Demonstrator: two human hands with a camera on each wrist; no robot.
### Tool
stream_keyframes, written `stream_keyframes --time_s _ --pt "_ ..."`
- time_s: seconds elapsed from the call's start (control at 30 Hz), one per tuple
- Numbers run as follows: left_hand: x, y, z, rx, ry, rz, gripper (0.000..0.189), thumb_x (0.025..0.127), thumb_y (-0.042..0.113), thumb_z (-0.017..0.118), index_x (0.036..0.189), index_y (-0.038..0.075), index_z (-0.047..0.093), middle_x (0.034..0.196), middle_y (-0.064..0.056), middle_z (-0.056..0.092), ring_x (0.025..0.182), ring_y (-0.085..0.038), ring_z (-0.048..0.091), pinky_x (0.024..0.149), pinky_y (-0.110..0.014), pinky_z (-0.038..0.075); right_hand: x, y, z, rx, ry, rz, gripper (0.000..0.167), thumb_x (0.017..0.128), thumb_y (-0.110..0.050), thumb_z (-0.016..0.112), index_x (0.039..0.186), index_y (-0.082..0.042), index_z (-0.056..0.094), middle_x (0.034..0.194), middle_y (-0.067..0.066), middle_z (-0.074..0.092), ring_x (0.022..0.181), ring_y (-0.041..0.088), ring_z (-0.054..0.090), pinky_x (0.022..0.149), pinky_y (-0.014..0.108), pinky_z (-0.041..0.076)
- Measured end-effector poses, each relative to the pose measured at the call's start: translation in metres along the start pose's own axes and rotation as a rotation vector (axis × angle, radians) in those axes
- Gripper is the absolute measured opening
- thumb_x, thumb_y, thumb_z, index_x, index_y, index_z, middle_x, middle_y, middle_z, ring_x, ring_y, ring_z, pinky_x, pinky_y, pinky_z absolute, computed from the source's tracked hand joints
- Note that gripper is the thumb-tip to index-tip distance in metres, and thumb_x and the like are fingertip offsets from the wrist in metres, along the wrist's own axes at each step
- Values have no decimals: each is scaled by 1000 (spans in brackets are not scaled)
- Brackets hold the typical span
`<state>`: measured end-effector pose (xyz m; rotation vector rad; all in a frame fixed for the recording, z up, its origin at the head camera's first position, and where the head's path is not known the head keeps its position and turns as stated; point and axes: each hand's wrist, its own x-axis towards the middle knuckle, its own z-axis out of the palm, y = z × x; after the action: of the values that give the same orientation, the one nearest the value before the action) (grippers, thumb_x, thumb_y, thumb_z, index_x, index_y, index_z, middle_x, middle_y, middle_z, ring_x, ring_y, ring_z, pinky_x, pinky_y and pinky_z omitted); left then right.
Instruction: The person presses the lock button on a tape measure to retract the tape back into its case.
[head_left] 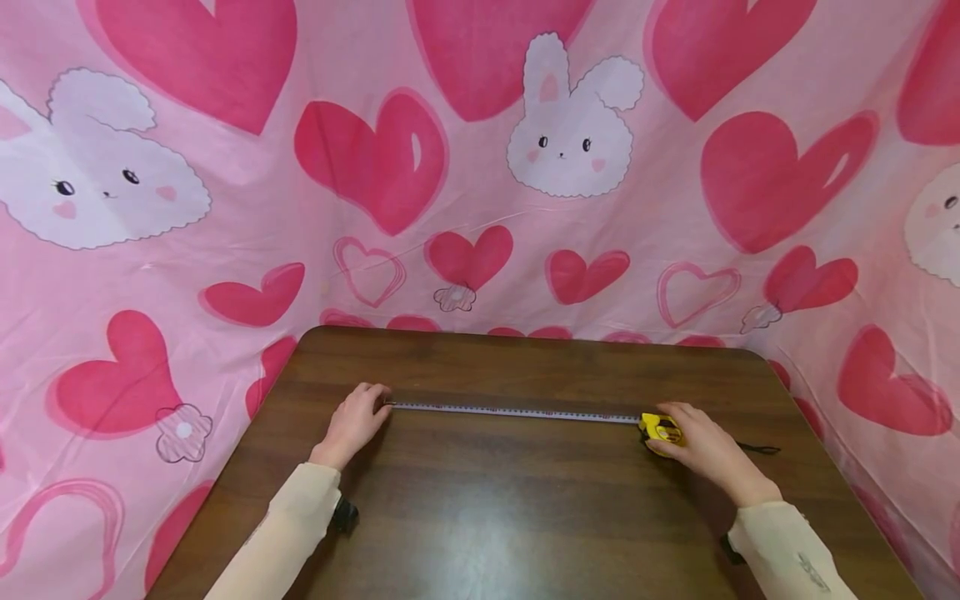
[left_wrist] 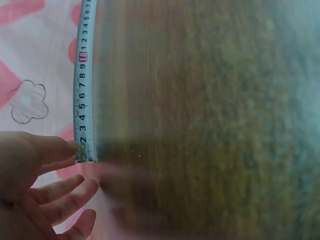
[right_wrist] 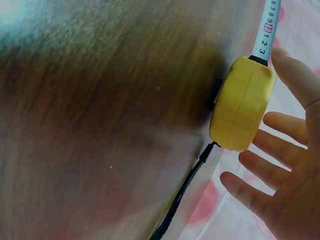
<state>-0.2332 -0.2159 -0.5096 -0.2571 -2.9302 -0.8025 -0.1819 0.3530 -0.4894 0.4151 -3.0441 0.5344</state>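
Note:
A steel tape measure is drawn out across the brown table, its pale blade (head_left: 517,412) running straight from left to right in the head view. At the blade's free end, my left hand (head_left: 352,423) pinches the tape; the left wrist view has the thumb against its edge, close to the metal end hook (left_wrist: 86,161). My right hand (head_left: 708,450) holds the yellow case (head_left: 663,429), thumb on the near side and fingers on the far side. In the right wrist view, the blade leaves the case's mouth, and a black wrist strap (right_wrist: 182,192) trails from its other end.
The dark wooden table (head_left: 480,500) has rounded far corners. Behind and beside it hangs a pink cloth (head_left: 487,200) printed with hearts and rabbits. A black device (head_left: 344,515) sits at the left wrist.

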Motion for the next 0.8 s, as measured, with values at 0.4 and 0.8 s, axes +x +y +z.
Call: stream_keyframes --time_s 0.4,0.8 --pt "10 -15 -4 -98 -61 -35 22 96 11 75 118 7 75 116 -16 73 97 -31 65 92 -57 55 5 8 2 67 -112 -9 73 89 -35 84 141 6 54 136 32 55 120 49 57 100 70 46" --pt "14 -19 -7 -129 -99 -34 20 96 10 74 116 9 79 119 -15 75 109 -36 67 98 -61 52 6 13 -1 108 -145 -77 69 84 -23 88 136 9 55 125 26 60 106 37 62 96 65 51"
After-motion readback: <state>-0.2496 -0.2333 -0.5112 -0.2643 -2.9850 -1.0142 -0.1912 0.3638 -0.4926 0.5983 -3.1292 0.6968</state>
